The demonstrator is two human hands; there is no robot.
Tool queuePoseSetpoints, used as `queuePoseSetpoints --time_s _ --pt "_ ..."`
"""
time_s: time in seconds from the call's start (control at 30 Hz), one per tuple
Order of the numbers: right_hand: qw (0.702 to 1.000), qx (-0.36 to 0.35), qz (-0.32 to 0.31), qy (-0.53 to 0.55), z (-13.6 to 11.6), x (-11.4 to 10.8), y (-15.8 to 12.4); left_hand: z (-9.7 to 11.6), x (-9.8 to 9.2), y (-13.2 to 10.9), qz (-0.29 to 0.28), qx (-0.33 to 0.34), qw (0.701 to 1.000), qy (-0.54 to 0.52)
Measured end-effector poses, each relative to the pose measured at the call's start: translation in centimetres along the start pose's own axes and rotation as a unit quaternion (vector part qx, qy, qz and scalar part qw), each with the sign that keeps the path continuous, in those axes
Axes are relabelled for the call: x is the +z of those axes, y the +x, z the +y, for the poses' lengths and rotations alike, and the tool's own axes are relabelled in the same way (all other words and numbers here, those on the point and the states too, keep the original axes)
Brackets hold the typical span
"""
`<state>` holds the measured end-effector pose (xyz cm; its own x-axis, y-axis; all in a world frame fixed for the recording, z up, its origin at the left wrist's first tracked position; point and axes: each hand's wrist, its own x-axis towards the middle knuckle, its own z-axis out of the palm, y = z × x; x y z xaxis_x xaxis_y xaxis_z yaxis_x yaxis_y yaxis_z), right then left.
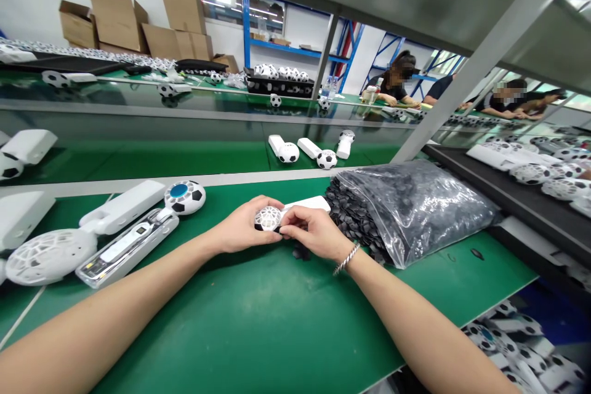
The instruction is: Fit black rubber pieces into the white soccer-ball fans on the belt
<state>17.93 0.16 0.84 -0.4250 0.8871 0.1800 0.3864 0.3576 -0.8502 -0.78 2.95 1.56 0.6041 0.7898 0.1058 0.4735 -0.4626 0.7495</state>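
Note:
A white hand-held fan with a football-patterned head (269, 217) and a white handle lies in front of me on the green bench (258, 314). My left hand (242, 226) is closed around the fan head from the left. My right hand (314, 231) pinches at the head's lower edge, a bracelet on its wrist. What the right fingertips press is too small to make out. A small dark piece lies on the mat just under the right hand.
A clear bag of small black parts (406, 209) lies right of my hands. Open fan units (115, 234) lie to the left. Finished football fans (305, 151) sit on the conveyor behind. Other people (397, 83) work at the far benches. A black tray of fans (530, 172) stands at right.

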Motion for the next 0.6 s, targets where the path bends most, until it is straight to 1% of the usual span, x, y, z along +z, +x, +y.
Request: queuePoseSetpoints --time_s 0.13,0.3,0.47,0.53,0.6 --pt "1.000 0.003 0.018 0.001 -0.1 0.2 0.1 0.2 0.2 -0.1 0.010 -0.002 1.000 -0.004" --pt "0.999 0.049 0.019 0.001 -0.2 0.5 0.3 0.5 0.5 -0.1 0.026 -0.002 1.000 0.003" --pt "0.996 0.072 0.048 -0.017 0.2 0.8 0.6 0.3 0.9 0.0 0.044 0.006 0.999 0.003" --pt "0.996 0.059 0.057 -0.038 -0.1 0.4 0.4 0.2 1.1 0.1 0.061 -0.005 0.998 -0.011" --pt "0.995 0.015 0.073 -0.065 -0.8 -0.4 0.1 0.4 1.3 0.2 0.080 -0.022 0.996 -0.043"
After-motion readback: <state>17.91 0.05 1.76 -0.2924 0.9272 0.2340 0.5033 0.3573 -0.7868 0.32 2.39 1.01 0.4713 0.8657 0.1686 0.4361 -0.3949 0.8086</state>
